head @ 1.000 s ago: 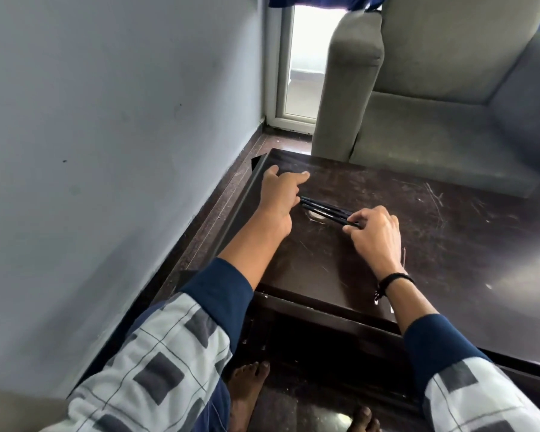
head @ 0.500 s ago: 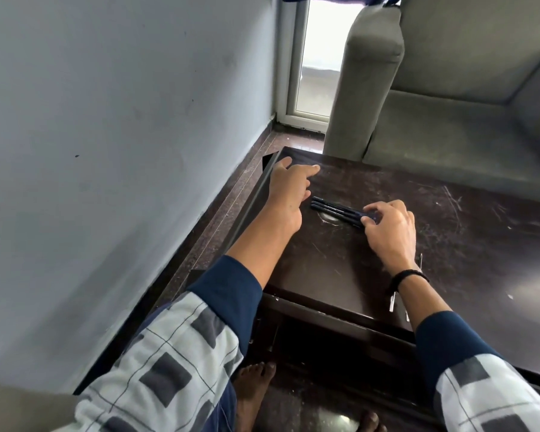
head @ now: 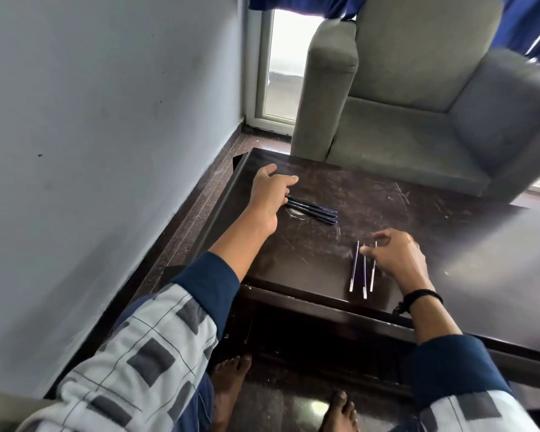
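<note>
Three dark blue pen barrels [head: 312, 210] lie side by side on the dark wooden table [head: 449, 232], toward its far left. My left hand [head: 268, 198] rests at their left ends with its fingers stretched out over them. Three thin pen refills [head: 362, 271] lie parallel near the table's front edge. My right hand [head: 394, 257] hovers at their far ends, fingers loosely curled, the thumb tip touching the middle refill. All three refills lie flat on the table.
A grey armchair [head: 418, 113] stands right behind the table. A grey wall [head: 106, 151] runs along the left, with a narrow strip of floor [head: 200, 194] beside the table. My bare feet [head: 231, 388] are on the floor below the front edge.
My right hand has left the pen barrels and come back toward the front edge, over the refills. My left hand has stayed at the barrels' left ends.
</note>
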Demonstrator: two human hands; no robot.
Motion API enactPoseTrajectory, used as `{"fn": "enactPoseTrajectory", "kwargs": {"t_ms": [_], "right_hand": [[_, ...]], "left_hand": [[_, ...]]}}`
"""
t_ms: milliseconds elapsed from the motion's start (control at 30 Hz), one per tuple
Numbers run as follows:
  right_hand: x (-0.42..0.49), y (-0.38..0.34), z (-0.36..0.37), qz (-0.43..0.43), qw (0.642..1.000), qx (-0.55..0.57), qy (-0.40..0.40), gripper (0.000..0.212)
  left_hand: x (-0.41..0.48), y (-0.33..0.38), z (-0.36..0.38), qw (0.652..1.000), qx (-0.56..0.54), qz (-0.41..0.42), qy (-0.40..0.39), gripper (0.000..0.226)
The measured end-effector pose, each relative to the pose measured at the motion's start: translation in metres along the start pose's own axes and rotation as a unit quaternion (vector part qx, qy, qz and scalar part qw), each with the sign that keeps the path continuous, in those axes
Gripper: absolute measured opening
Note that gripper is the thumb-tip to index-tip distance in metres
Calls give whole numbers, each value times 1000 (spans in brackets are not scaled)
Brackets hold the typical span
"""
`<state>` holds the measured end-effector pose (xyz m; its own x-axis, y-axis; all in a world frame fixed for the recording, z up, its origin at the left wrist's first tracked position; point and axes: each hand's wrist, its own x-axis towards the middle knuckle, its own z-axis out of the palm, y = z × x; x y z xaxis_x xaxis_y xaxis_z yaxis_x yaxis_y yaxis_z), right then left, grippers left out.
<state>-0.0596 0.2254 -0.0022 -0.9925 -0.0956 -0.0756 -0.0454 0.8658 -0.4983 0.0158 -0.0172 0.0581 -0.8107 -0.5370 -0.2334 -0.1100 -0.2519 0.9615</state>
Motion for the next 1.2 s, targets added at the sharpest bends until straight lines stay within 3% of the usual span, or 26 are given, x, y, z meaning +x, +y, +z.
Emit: {"fn": "enactPoseTrajectory", "kwargs": {"t_ms": [133,333,700,1200], "right_hand": [[-16,12,8,-1,999,-34,-26,67],[-34,5,22,-22,998,-60,-7,31],[-50,-10,30,-43,998,-39,29,33],[-53,-70,75,-128,992,3,8,29]], "left_hand": [[-8,-1,-3,1000,10,15,1,62],[-13,3,-24,999,-2,24,24,60],[-12,6,-30,999,-27,31,31,56],[1,24,-61,994,-84,30,69,51]]}}
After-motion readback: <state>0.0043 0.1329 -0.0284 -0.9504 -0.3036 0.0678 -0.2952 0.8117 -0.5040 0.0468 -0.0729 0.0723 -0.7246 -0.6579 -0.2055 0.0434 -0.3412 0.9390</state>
